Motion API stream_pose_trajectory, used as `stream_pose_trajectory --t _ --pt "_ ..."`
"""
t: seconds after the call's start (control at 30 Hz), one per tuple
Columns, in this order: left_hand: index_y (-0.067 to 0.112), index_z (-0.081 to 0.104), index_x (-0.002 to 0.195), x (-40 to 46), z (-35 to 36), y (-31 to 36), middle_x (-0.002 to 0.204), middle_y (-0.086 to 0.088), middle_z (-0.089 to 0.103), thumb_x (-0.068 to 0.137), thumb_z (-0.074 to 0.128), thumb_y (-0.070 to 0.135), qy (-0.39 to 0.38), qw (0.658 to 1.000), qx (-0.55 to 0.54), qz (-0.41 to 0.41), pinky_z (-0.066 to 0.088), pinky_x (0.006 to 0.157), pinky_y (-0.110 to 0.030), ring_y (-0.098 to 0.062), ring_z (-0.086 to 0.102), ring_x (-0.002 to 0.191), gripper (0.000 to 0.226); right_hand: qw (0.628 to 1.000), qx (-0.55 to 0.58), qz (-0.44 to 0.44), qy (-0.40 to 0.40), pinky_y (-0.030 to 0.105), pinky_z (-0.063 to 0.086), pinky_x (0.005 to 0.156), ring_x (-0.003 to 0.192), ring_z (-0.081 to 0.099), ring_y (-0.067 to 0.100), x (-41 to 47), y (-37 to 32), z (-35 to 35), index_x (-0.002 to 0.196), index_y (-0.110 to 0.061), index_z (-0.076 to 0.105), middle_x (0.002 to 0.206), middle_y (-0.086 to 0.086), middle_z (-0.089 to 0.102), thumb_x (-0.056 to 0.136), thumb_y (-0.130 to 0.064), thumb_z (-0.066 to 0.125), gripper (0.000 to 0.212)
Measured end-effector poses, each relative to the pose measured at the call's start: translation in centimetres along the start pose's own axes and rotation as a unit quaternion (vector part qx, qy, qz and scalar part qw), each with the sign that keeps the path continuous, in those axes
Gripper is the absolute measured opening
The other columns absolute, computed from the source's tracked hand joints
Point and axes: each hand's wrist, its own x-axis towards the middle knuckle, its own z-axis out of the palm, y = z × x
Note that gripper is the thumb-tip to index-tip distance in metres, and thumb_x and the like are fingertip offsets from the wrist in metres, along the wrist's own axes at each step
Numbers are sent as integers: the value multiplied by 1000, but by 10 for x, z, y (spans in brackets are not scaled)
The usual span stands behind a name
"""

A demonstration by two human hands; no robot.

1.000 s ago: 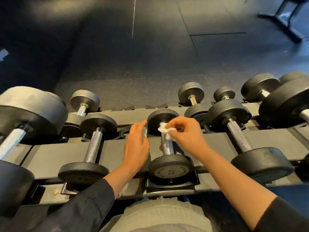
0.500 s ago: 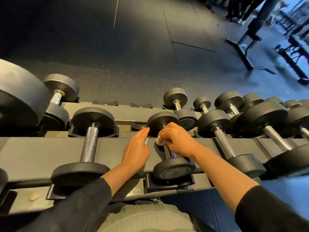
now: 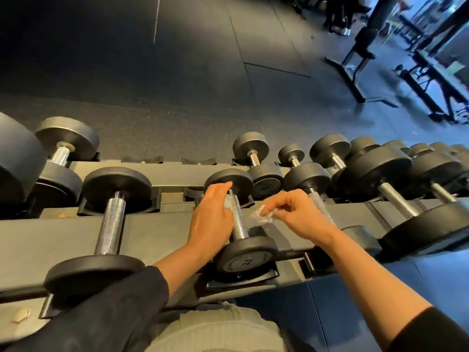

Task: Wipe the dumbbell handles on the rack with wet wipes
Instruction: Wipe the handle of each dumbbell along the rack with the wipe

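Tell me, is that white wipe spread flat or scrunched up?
Scrunched up: the wet wipe is a small crumpled wad pinched in the right hand's fingertips, off the handle.

Left hand (image 3: 210, 217) hides part of the dumbbell handle (image 3: 238, 219).

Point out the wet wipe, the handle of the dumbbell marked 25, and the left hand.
wet wipe (image 3: 261, 216), head view, on the crumpled white wad.
dumbbell handle (image 3: 238, 221), head view, on the knurled middle of the bar.
left hand (image 3: 212, 219), head view, on the back of the hand.
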Motion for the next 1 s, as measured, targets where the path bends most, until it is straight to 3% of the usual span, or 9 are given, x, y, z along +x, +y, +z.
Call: stream_pose_trajectory --t 0.13,0.23,0.4,0.73,0.9,1.0 --pt "20 39 142 10 21 30 145 3 39 93 52 6 -27 999 27 34 25 99 -16 -14 39 131 53 998 15 10 68 10 49 78 96 62 0 -5 14 -46 80 -22 72 98 -8 68 87 6 56 33" --pt "22 36 144 19 43 55 144 3 39 93 53 10 -66 992 86 68 33 98 -22 -16 41 128 55 993 9 1 114 16 50 82 95 63 3 -8 31 -84 86 -20 72 97 -5 69 87 6 56 31" --pt "20 33 146 36 83 89 147 1 37 93 52 11 -88 988 96 82 32 103 -23 -17 40 130 56 988 -2 0 156 22 52 85 95 64 8 -2 74 -132 89 -20 74 99 -1 70 87 4 57 29" --pt "17 24 149 47 146 98 155 0 25 95 50 9 -97 986 139 4 24 110 -25 -17 29 140 61 995 -65 -46 54 27 48 94 99 62 12 32 124 -128 95 -14 74 107 4 69 86 5 54 29" --pt "21 18 151 54 150 91 157 0 22 94 51 10 -115 978 171 -17 24 112 -29 -19 27 141 66 963 -248 -104 8 24 46 88 104 53 14 45 138 -109 109 -21 71 115 0 65 85 -5 60 31" --pt "21 16 151 60 152 86 158 1 20 95 49 10 -130 976 175 -9 22 112 -28 -18 25 142 66 953 -281 -106 -41 24 42 94 113 46 12 41 144 -108 116 -24 66 124 -5 60 87 -10 58 33"
